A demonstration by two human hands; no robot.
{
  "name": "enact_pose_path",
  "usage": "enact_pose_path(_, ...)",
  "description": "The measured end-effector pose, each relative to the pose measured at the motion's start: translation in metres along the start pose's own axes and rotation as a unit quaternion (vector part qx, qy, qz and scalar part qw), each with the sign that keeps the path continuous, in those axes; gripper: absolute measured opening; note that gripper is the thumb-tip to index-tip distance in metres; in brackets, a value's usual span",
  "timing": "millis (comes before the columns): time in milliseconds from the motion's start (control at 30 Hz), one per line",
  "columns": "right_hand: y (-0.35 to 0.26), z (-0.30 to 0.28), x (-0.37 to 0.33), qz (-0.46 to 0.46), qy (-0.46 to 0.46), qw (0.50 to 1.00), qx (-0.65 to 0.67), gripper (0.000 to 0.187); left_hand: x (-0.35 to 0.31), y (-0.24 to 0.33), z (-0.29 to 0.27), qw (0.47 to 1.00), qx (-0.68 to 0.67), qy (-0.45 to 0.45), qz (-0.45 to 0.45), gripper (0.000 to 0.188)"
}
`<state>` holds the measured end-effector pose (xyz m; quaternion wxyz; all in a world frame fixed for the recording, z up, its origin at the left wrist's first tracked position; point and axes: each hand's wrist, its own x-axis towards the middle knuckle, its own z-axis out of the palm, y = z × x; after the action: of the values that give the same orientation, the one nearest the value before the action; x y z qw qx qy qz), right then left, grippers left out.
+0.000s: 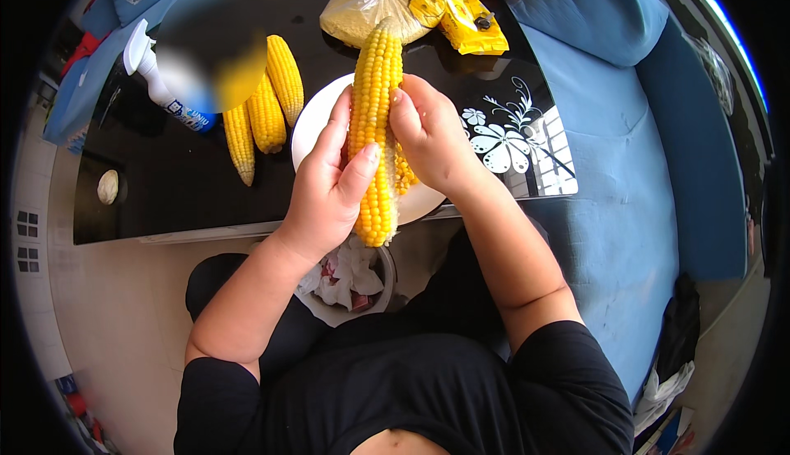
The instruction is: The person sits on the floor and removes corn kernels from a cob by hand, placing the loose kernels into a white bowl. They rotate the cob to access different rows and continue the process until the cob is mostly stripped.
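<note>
A yellow corn cob is held upright between my two hands, above a white plate. Its right side shows a strip with kernels gone. My left hand wraps its lower left side, thumb across the front. My right hand grips the upper right side, with the thumb pressed on the kernels and small bits on the fingers. Loose yellow kernels lie on the plate, partly hidden behind the cob and my right hand. Several whole corn cobs rest on the black table, left of the plate.
On the black glass table are a white and blue spray bottle, a tied plastic bag of pale grains and a yellow packet. A bin with crumpled tissues stands below the table edge. A blue sofa runs along the right.
</note>
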<state>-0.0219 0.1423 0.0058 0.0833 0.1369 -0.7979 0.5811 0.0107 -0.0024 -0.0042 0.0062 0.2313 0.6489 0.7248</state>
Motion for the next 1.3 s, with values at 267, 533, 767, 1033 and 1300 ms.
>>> enact_pose_path(267,0.015,0.006,0.003,-0.022,0.051,0.998,0.006,0.024,0.0,0.006,-0.003,0.998,-0.056,-0.001,-0.028,0.054)
enact_pose_path(533,-0.001,0.002,0.002,0.036,-0.005,0.993,0.112,0.028,-0.002,0.001,-0.002,1.0,-0.006,-0.006,-0.011,0.054)
enact_pose_path(767,0.014,0.001,0.002,-0.011,0.02,0.998,0.052,0.023,-0.001,0.007,-0.002,0.997,-0.066,-0.015,-0.043,0.054)
enact_pose_path(1033,0.0,-0.005,0.003,0.074,0.008,0.994,0.079,0.022,-0.001,0.007,-0.001,0.996,-0.073,-0.005,-0.045,0.053)
enact_pose_path(1300,0.008,-0.005,0.004,0.04,0.009,0.991,0.129,0.03,-0.001,0.01,-0.005,0.994,-0.091,-0.017,-0.052,0.054)
